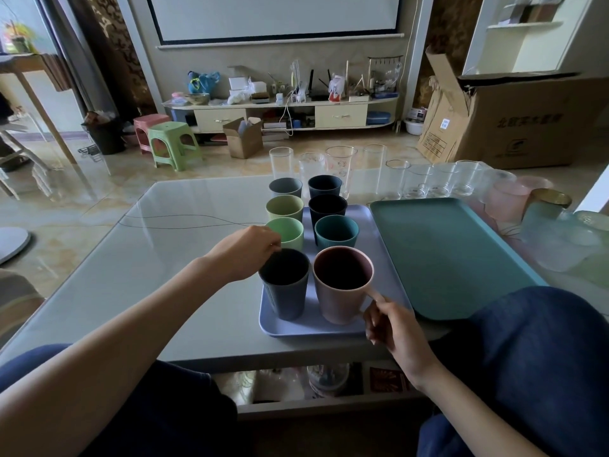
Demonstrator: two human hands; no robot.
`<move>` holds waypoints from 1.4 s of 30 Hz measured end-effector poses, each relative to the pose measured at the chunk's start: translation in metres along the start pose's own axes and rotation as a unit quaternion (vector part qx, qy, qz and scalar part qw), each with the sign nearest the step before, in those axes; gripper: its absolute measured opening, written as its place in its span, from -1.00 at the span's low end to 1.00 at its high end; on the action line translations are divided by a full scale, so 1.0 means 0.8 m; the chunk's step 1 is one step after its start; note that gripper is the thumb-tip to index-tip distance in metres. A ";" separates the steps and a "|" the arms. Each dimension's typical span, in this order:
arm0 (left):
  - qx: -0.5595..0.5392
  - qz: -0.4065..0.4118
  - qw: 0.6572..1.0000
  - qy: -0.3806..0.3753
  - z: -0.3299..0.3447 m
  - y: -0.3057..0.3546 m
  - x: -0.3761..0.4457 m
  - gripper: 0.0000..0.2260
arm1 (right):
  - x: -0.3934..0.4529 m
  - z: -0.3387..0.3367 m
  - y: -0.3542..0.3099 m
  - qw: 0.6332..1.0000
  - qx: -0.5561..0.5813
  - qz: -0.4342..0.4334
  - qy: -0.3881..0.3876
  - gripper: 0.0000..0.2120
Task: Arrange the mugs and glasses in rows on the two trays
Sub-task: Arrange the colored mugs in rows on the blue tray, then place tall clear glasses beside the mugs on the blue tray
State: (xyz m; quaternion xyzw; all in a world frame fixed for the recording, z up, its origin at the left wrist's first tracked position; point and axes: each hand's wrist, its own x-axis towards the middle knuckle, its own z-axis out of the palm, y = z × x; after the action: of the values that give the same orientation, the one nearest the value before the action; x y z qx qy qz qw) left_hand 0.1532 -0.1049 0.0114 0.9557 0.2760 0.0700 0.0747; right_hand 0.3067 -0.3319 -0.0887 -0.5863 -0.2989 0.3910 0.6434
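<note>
1. A person seated at a glass-topped table [171, 252] sets mugs on a lavender tray [316, 328], whose near edge lies close to the table's front edge; the tabletop to the tray's left is open glass.

2. A teal tray [454, 258] lies just beside the lavender one on its right, long sides nearly touching, its flat bed bare.

3. Eight mugs stand upright in two columns running away from the viewer: in the left column a slate-blue mug [286, 290], mint mug [286, 230], olive mug [284, 208] and grey mug [285, 187]; in the right a pink mug [341, 285], teal mug [336, 230] and two dark mugs [327, 207]. Whether the farthest pair stands on the tray or beyond its far edge cannot be told.

4. The left hand [245, 252] rests at the slate-blue mug's far-left rim, fingers curled onto the rim.

5. The right hand [393, 324] pinches the pink mug's handle at the tray's near right corner, fingers curled around it.

6. Clear glasses [418, 181] line the table's far edge behind both trays; frosted pink and green cups [504, 199] crowd the far right, well apart from either hand.
</note>
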 end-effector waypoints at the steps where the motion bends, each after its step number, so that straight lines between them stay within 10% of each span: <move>1: 0.000 -0.001 1.000 0.001 0.000 -0.001 0.001 -0.82 | -0.001 0.000 -0.001 1.000 0.000 -0.004 -0.003 -0.69; 9: -0.048 -0.019 0.991 0.125 0.002 -0.006 -0.010 -0.79 | -0.001 -0.014 -0.016 0.991 0.016 0.003 0.132 -0.80; 12: -0.071 -0.076 0.981 0.161 0.012 -0.021 -0.019 -0.80 | 0.009 -0.040 -0.021 0.958 -0.177 -0.018 0.226 -0.92; 16: -0.038 -0.179 0.982 0.046 0.050 -0.052 -0.035 -0.73 | 0.006 -0.057 -0.012 0.885 -0.451 -0.011 0.110 -0.78; 20: -0.020 -0.173 0.978 -0.119 0.085 -0.047 -0.034 -0.71 | -0.001 -0.052 -0.010 0.866 -0.497 -0.042 0.044 -0.90; 42: 0.051 -0.287 0.956 -0.029 0.093 -0.101 -0.052 -0.90 | 0.098 0.004 -0.014 0.845 -0.512 -0.070 -0.140 -0.65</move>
State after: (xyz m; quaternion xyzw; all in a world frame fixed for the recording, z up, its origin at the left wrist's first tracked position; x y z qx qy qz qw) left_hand 0.0892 -0.0676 -0.0798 0.8404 0.5396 0.0035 0.0506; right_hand 0.3463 -0.2631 -0.0830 -0.7492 -0.5834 0.2142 0.2291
